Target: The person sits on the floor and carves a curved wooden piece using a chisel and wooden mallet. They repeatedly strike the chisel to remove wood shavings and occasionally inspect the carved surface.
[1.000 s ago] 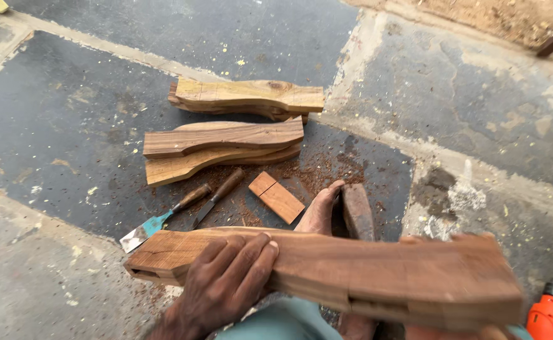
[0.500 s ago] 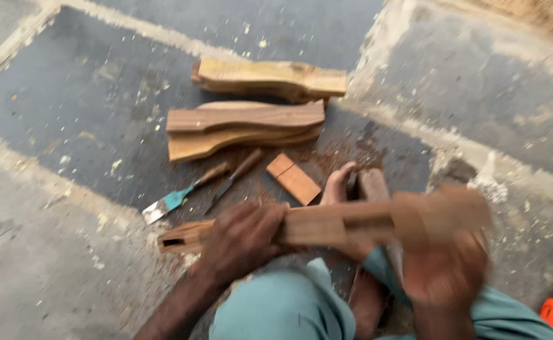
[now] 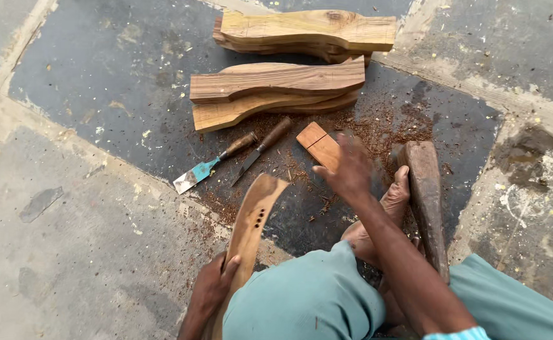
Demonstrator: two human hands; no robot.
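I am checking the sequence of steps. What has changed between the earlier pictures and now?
The curved wooden piece was swung from lying across the lap to the left side, held only by the left hand. The right hand let go and reached toward the small wooden block. The chisels and stacked pieces stayed put.

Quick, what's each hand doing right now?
Left hand: closed on the curved wooden piece.
Right hand: open, blurred, holding nothing, over the small wooden block.
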